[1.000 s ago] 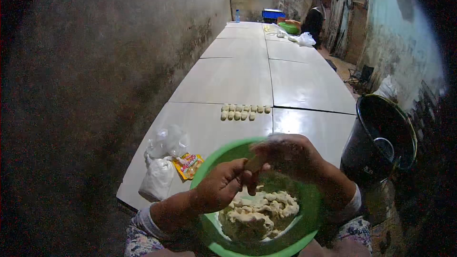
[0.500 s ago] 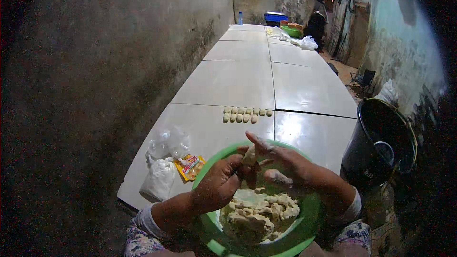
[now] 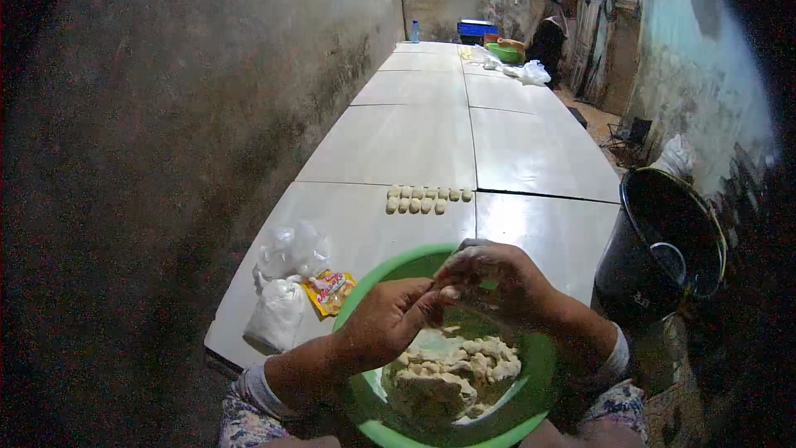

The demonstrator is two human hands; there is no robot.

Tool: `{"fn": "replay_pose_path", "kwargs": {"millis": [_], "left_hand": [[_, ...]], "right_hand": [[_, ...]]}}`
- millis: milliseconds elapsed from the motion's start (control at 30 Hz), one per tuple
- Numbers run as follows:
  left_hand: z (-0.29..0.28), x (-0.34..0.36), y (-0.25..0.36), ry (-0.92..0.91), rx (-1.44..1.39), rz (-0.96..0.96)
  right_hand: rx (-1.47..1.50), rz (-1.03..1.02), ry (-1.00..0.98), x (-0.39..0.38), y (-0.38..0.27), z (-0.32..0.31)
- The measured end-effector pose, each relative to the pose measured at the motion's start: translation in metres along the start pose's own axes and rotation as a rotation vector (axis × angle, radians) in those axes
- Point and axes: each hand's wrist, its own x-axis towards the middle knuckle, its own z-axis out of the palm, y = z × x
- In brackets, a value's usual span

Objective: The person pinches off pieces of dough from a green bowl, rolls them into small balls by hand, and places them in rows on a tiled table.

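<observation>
Above a green basin (image 3: 388, 269) my left hand (image 3: 388, 317) and my right hand (image 3: 503, 284) meet, fingertips touching. My left fingers are pinched on a small piece of dough, now mostly hidden between the hands. The right hand curls over it, with flour on its fingers. Under them, a lumpy mass of pale dough (image 3: 452, 377) lies in the basin. Beyond the basin, small shaped dough pieces (image 3: 427, 197) sit in two rows on the white table (image 3: 381, 145).
Left of the basin are a bag of white flour (image 3: 277, 315), a crumpled clear plastic bag (image 3: 294, 250) and a yellow packet (image 3: 330, 292). A black bucket (image 3: 634, 261) stands at the right. Far off are a blue crate (image 3: 478, 29), another green basin (image 3: 504, 54) and a person (image 3: 547, 43).
My right hand has closed from spread fingers to curl over my left fingertips. The dough piece that showed between the hands is now mostly covered.
</observation>
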Motion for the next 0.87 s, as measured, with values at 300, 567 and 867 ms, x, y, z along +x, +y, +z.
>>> {"fn": "replay_pose_path", "kwargs": {"millis": [300,567,867], "left_hand": [[0.0,0.001,0.006,0.098,0.194,0.093],[-0.007,0.002,0.006,0.03,0.006,-0.054],[-0.006,0.0,-0.003,0.03,-0.173,-0.073]], "right_hand": [[0.093,0.285,-0.005,-0.001,-0.014,-0.009],[0.183,0.32,-0.02,0.0,-0.016,-0.006],[0.085,0.215,-0.046,-0.001,-0.005,-0.008]]}}
